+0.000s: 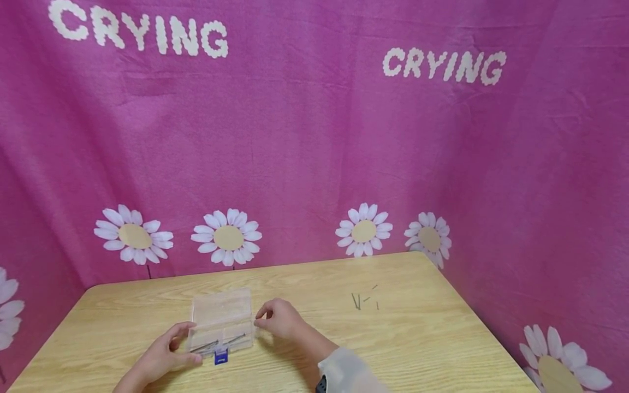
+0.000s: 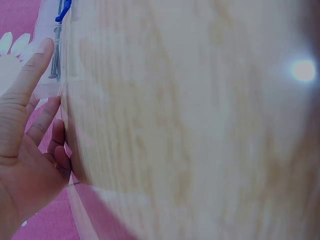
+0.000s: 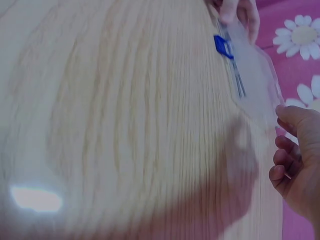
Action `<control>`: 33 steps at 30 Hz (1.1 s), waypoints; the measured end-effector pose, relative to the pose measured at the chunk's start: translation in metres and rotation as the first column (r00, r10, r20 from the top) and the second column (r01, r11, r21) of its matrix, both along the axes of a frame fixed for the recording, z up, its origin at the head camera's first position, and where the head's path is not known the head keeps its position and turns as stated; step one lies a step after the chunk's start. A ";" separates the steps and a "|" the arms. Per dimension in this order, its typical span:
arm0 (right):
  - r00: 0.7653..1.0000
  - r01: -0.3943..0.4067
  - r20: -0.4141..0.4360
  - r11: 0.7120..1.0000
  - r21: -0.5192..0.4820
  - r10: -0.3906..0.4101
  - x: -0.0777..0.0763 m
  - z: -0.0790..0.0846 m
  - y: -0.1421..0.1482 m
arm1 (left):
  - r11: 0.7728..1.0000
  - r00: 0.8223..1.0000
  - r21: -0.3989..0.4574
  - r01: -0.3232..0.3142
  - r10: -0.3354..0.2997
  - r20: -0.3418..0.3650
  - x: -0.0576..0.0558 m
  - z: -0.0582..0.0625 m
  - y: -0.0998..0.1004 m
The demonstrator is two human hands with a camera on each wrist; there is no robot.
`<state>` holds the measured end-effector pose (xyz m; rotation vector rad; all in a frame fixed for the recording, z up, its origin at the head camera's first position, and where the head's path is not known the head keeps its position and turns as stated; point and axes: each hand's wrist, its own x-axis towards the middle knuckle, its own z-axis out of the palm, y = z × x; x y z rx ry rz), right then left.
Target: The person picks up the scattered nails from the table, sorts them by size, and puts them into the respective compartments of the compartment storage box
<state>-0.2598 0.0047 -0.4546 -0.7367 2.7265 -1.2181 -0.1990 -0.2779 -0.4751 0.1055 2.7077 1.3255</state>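
A clear plastic compartment box point(image 1: 221, 333) lies on the wooden table with its lid point(image 1: 222, 307) raised at the back. Long thin grey nails point(image 1: 203, 347) lie in its left and right compartments, and a blue latch point(image 1: 221, 356) hangs at the front. My left hand point(image 1: 164, 352) holds the box's left end, thumb at the front corner and fingers at the back. At the right end, my right hand point(image 1: 281, 319) pinches the edge near the hinge between thumb and forefinger. The right wrist view shows that thumb point(image 3: 292, 114) against the clear plastic, other fingers curled.
Several thin dark nail-like pieces point(image 1: 356, 301), long and short, lie loose on the table point(image 1: 422, 338) to the right. A pink curtain point(image 1: 304, 153) with daisies and lettering hangs behind the table and down both sides.
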 end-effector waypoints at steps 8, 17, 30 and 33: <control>0.998 0.057 -0.022 0.998 0.018 -0.057 -0.012 -0.003 0.031 | 1.000 1.000 0.003 0.009 -0.009 0.001 0.000 0.001 0.000; 0.993 0.093 -0.068 0.996 -0.011 -0.093 -0.023 -0.007 0.064 | 1.000 1.000 0.004 0.021 -0.021 -0.008 0.001 0.001 -0.001; 0.981 0.185 -0.049 0.983 -0.015 -0.186 -0.035 -0.019 0.113 | 1.000 1.000 0.008 0.004 -0.004 0.004 0.001 0.000 0.000; 0.979 0.198 -0.038 0.980 -0.031 -0.199 -0.036 -0.019 0.123 | 1.000 1.000 0.010 0.008 -0.008 0.008 0.001 0.001 0.000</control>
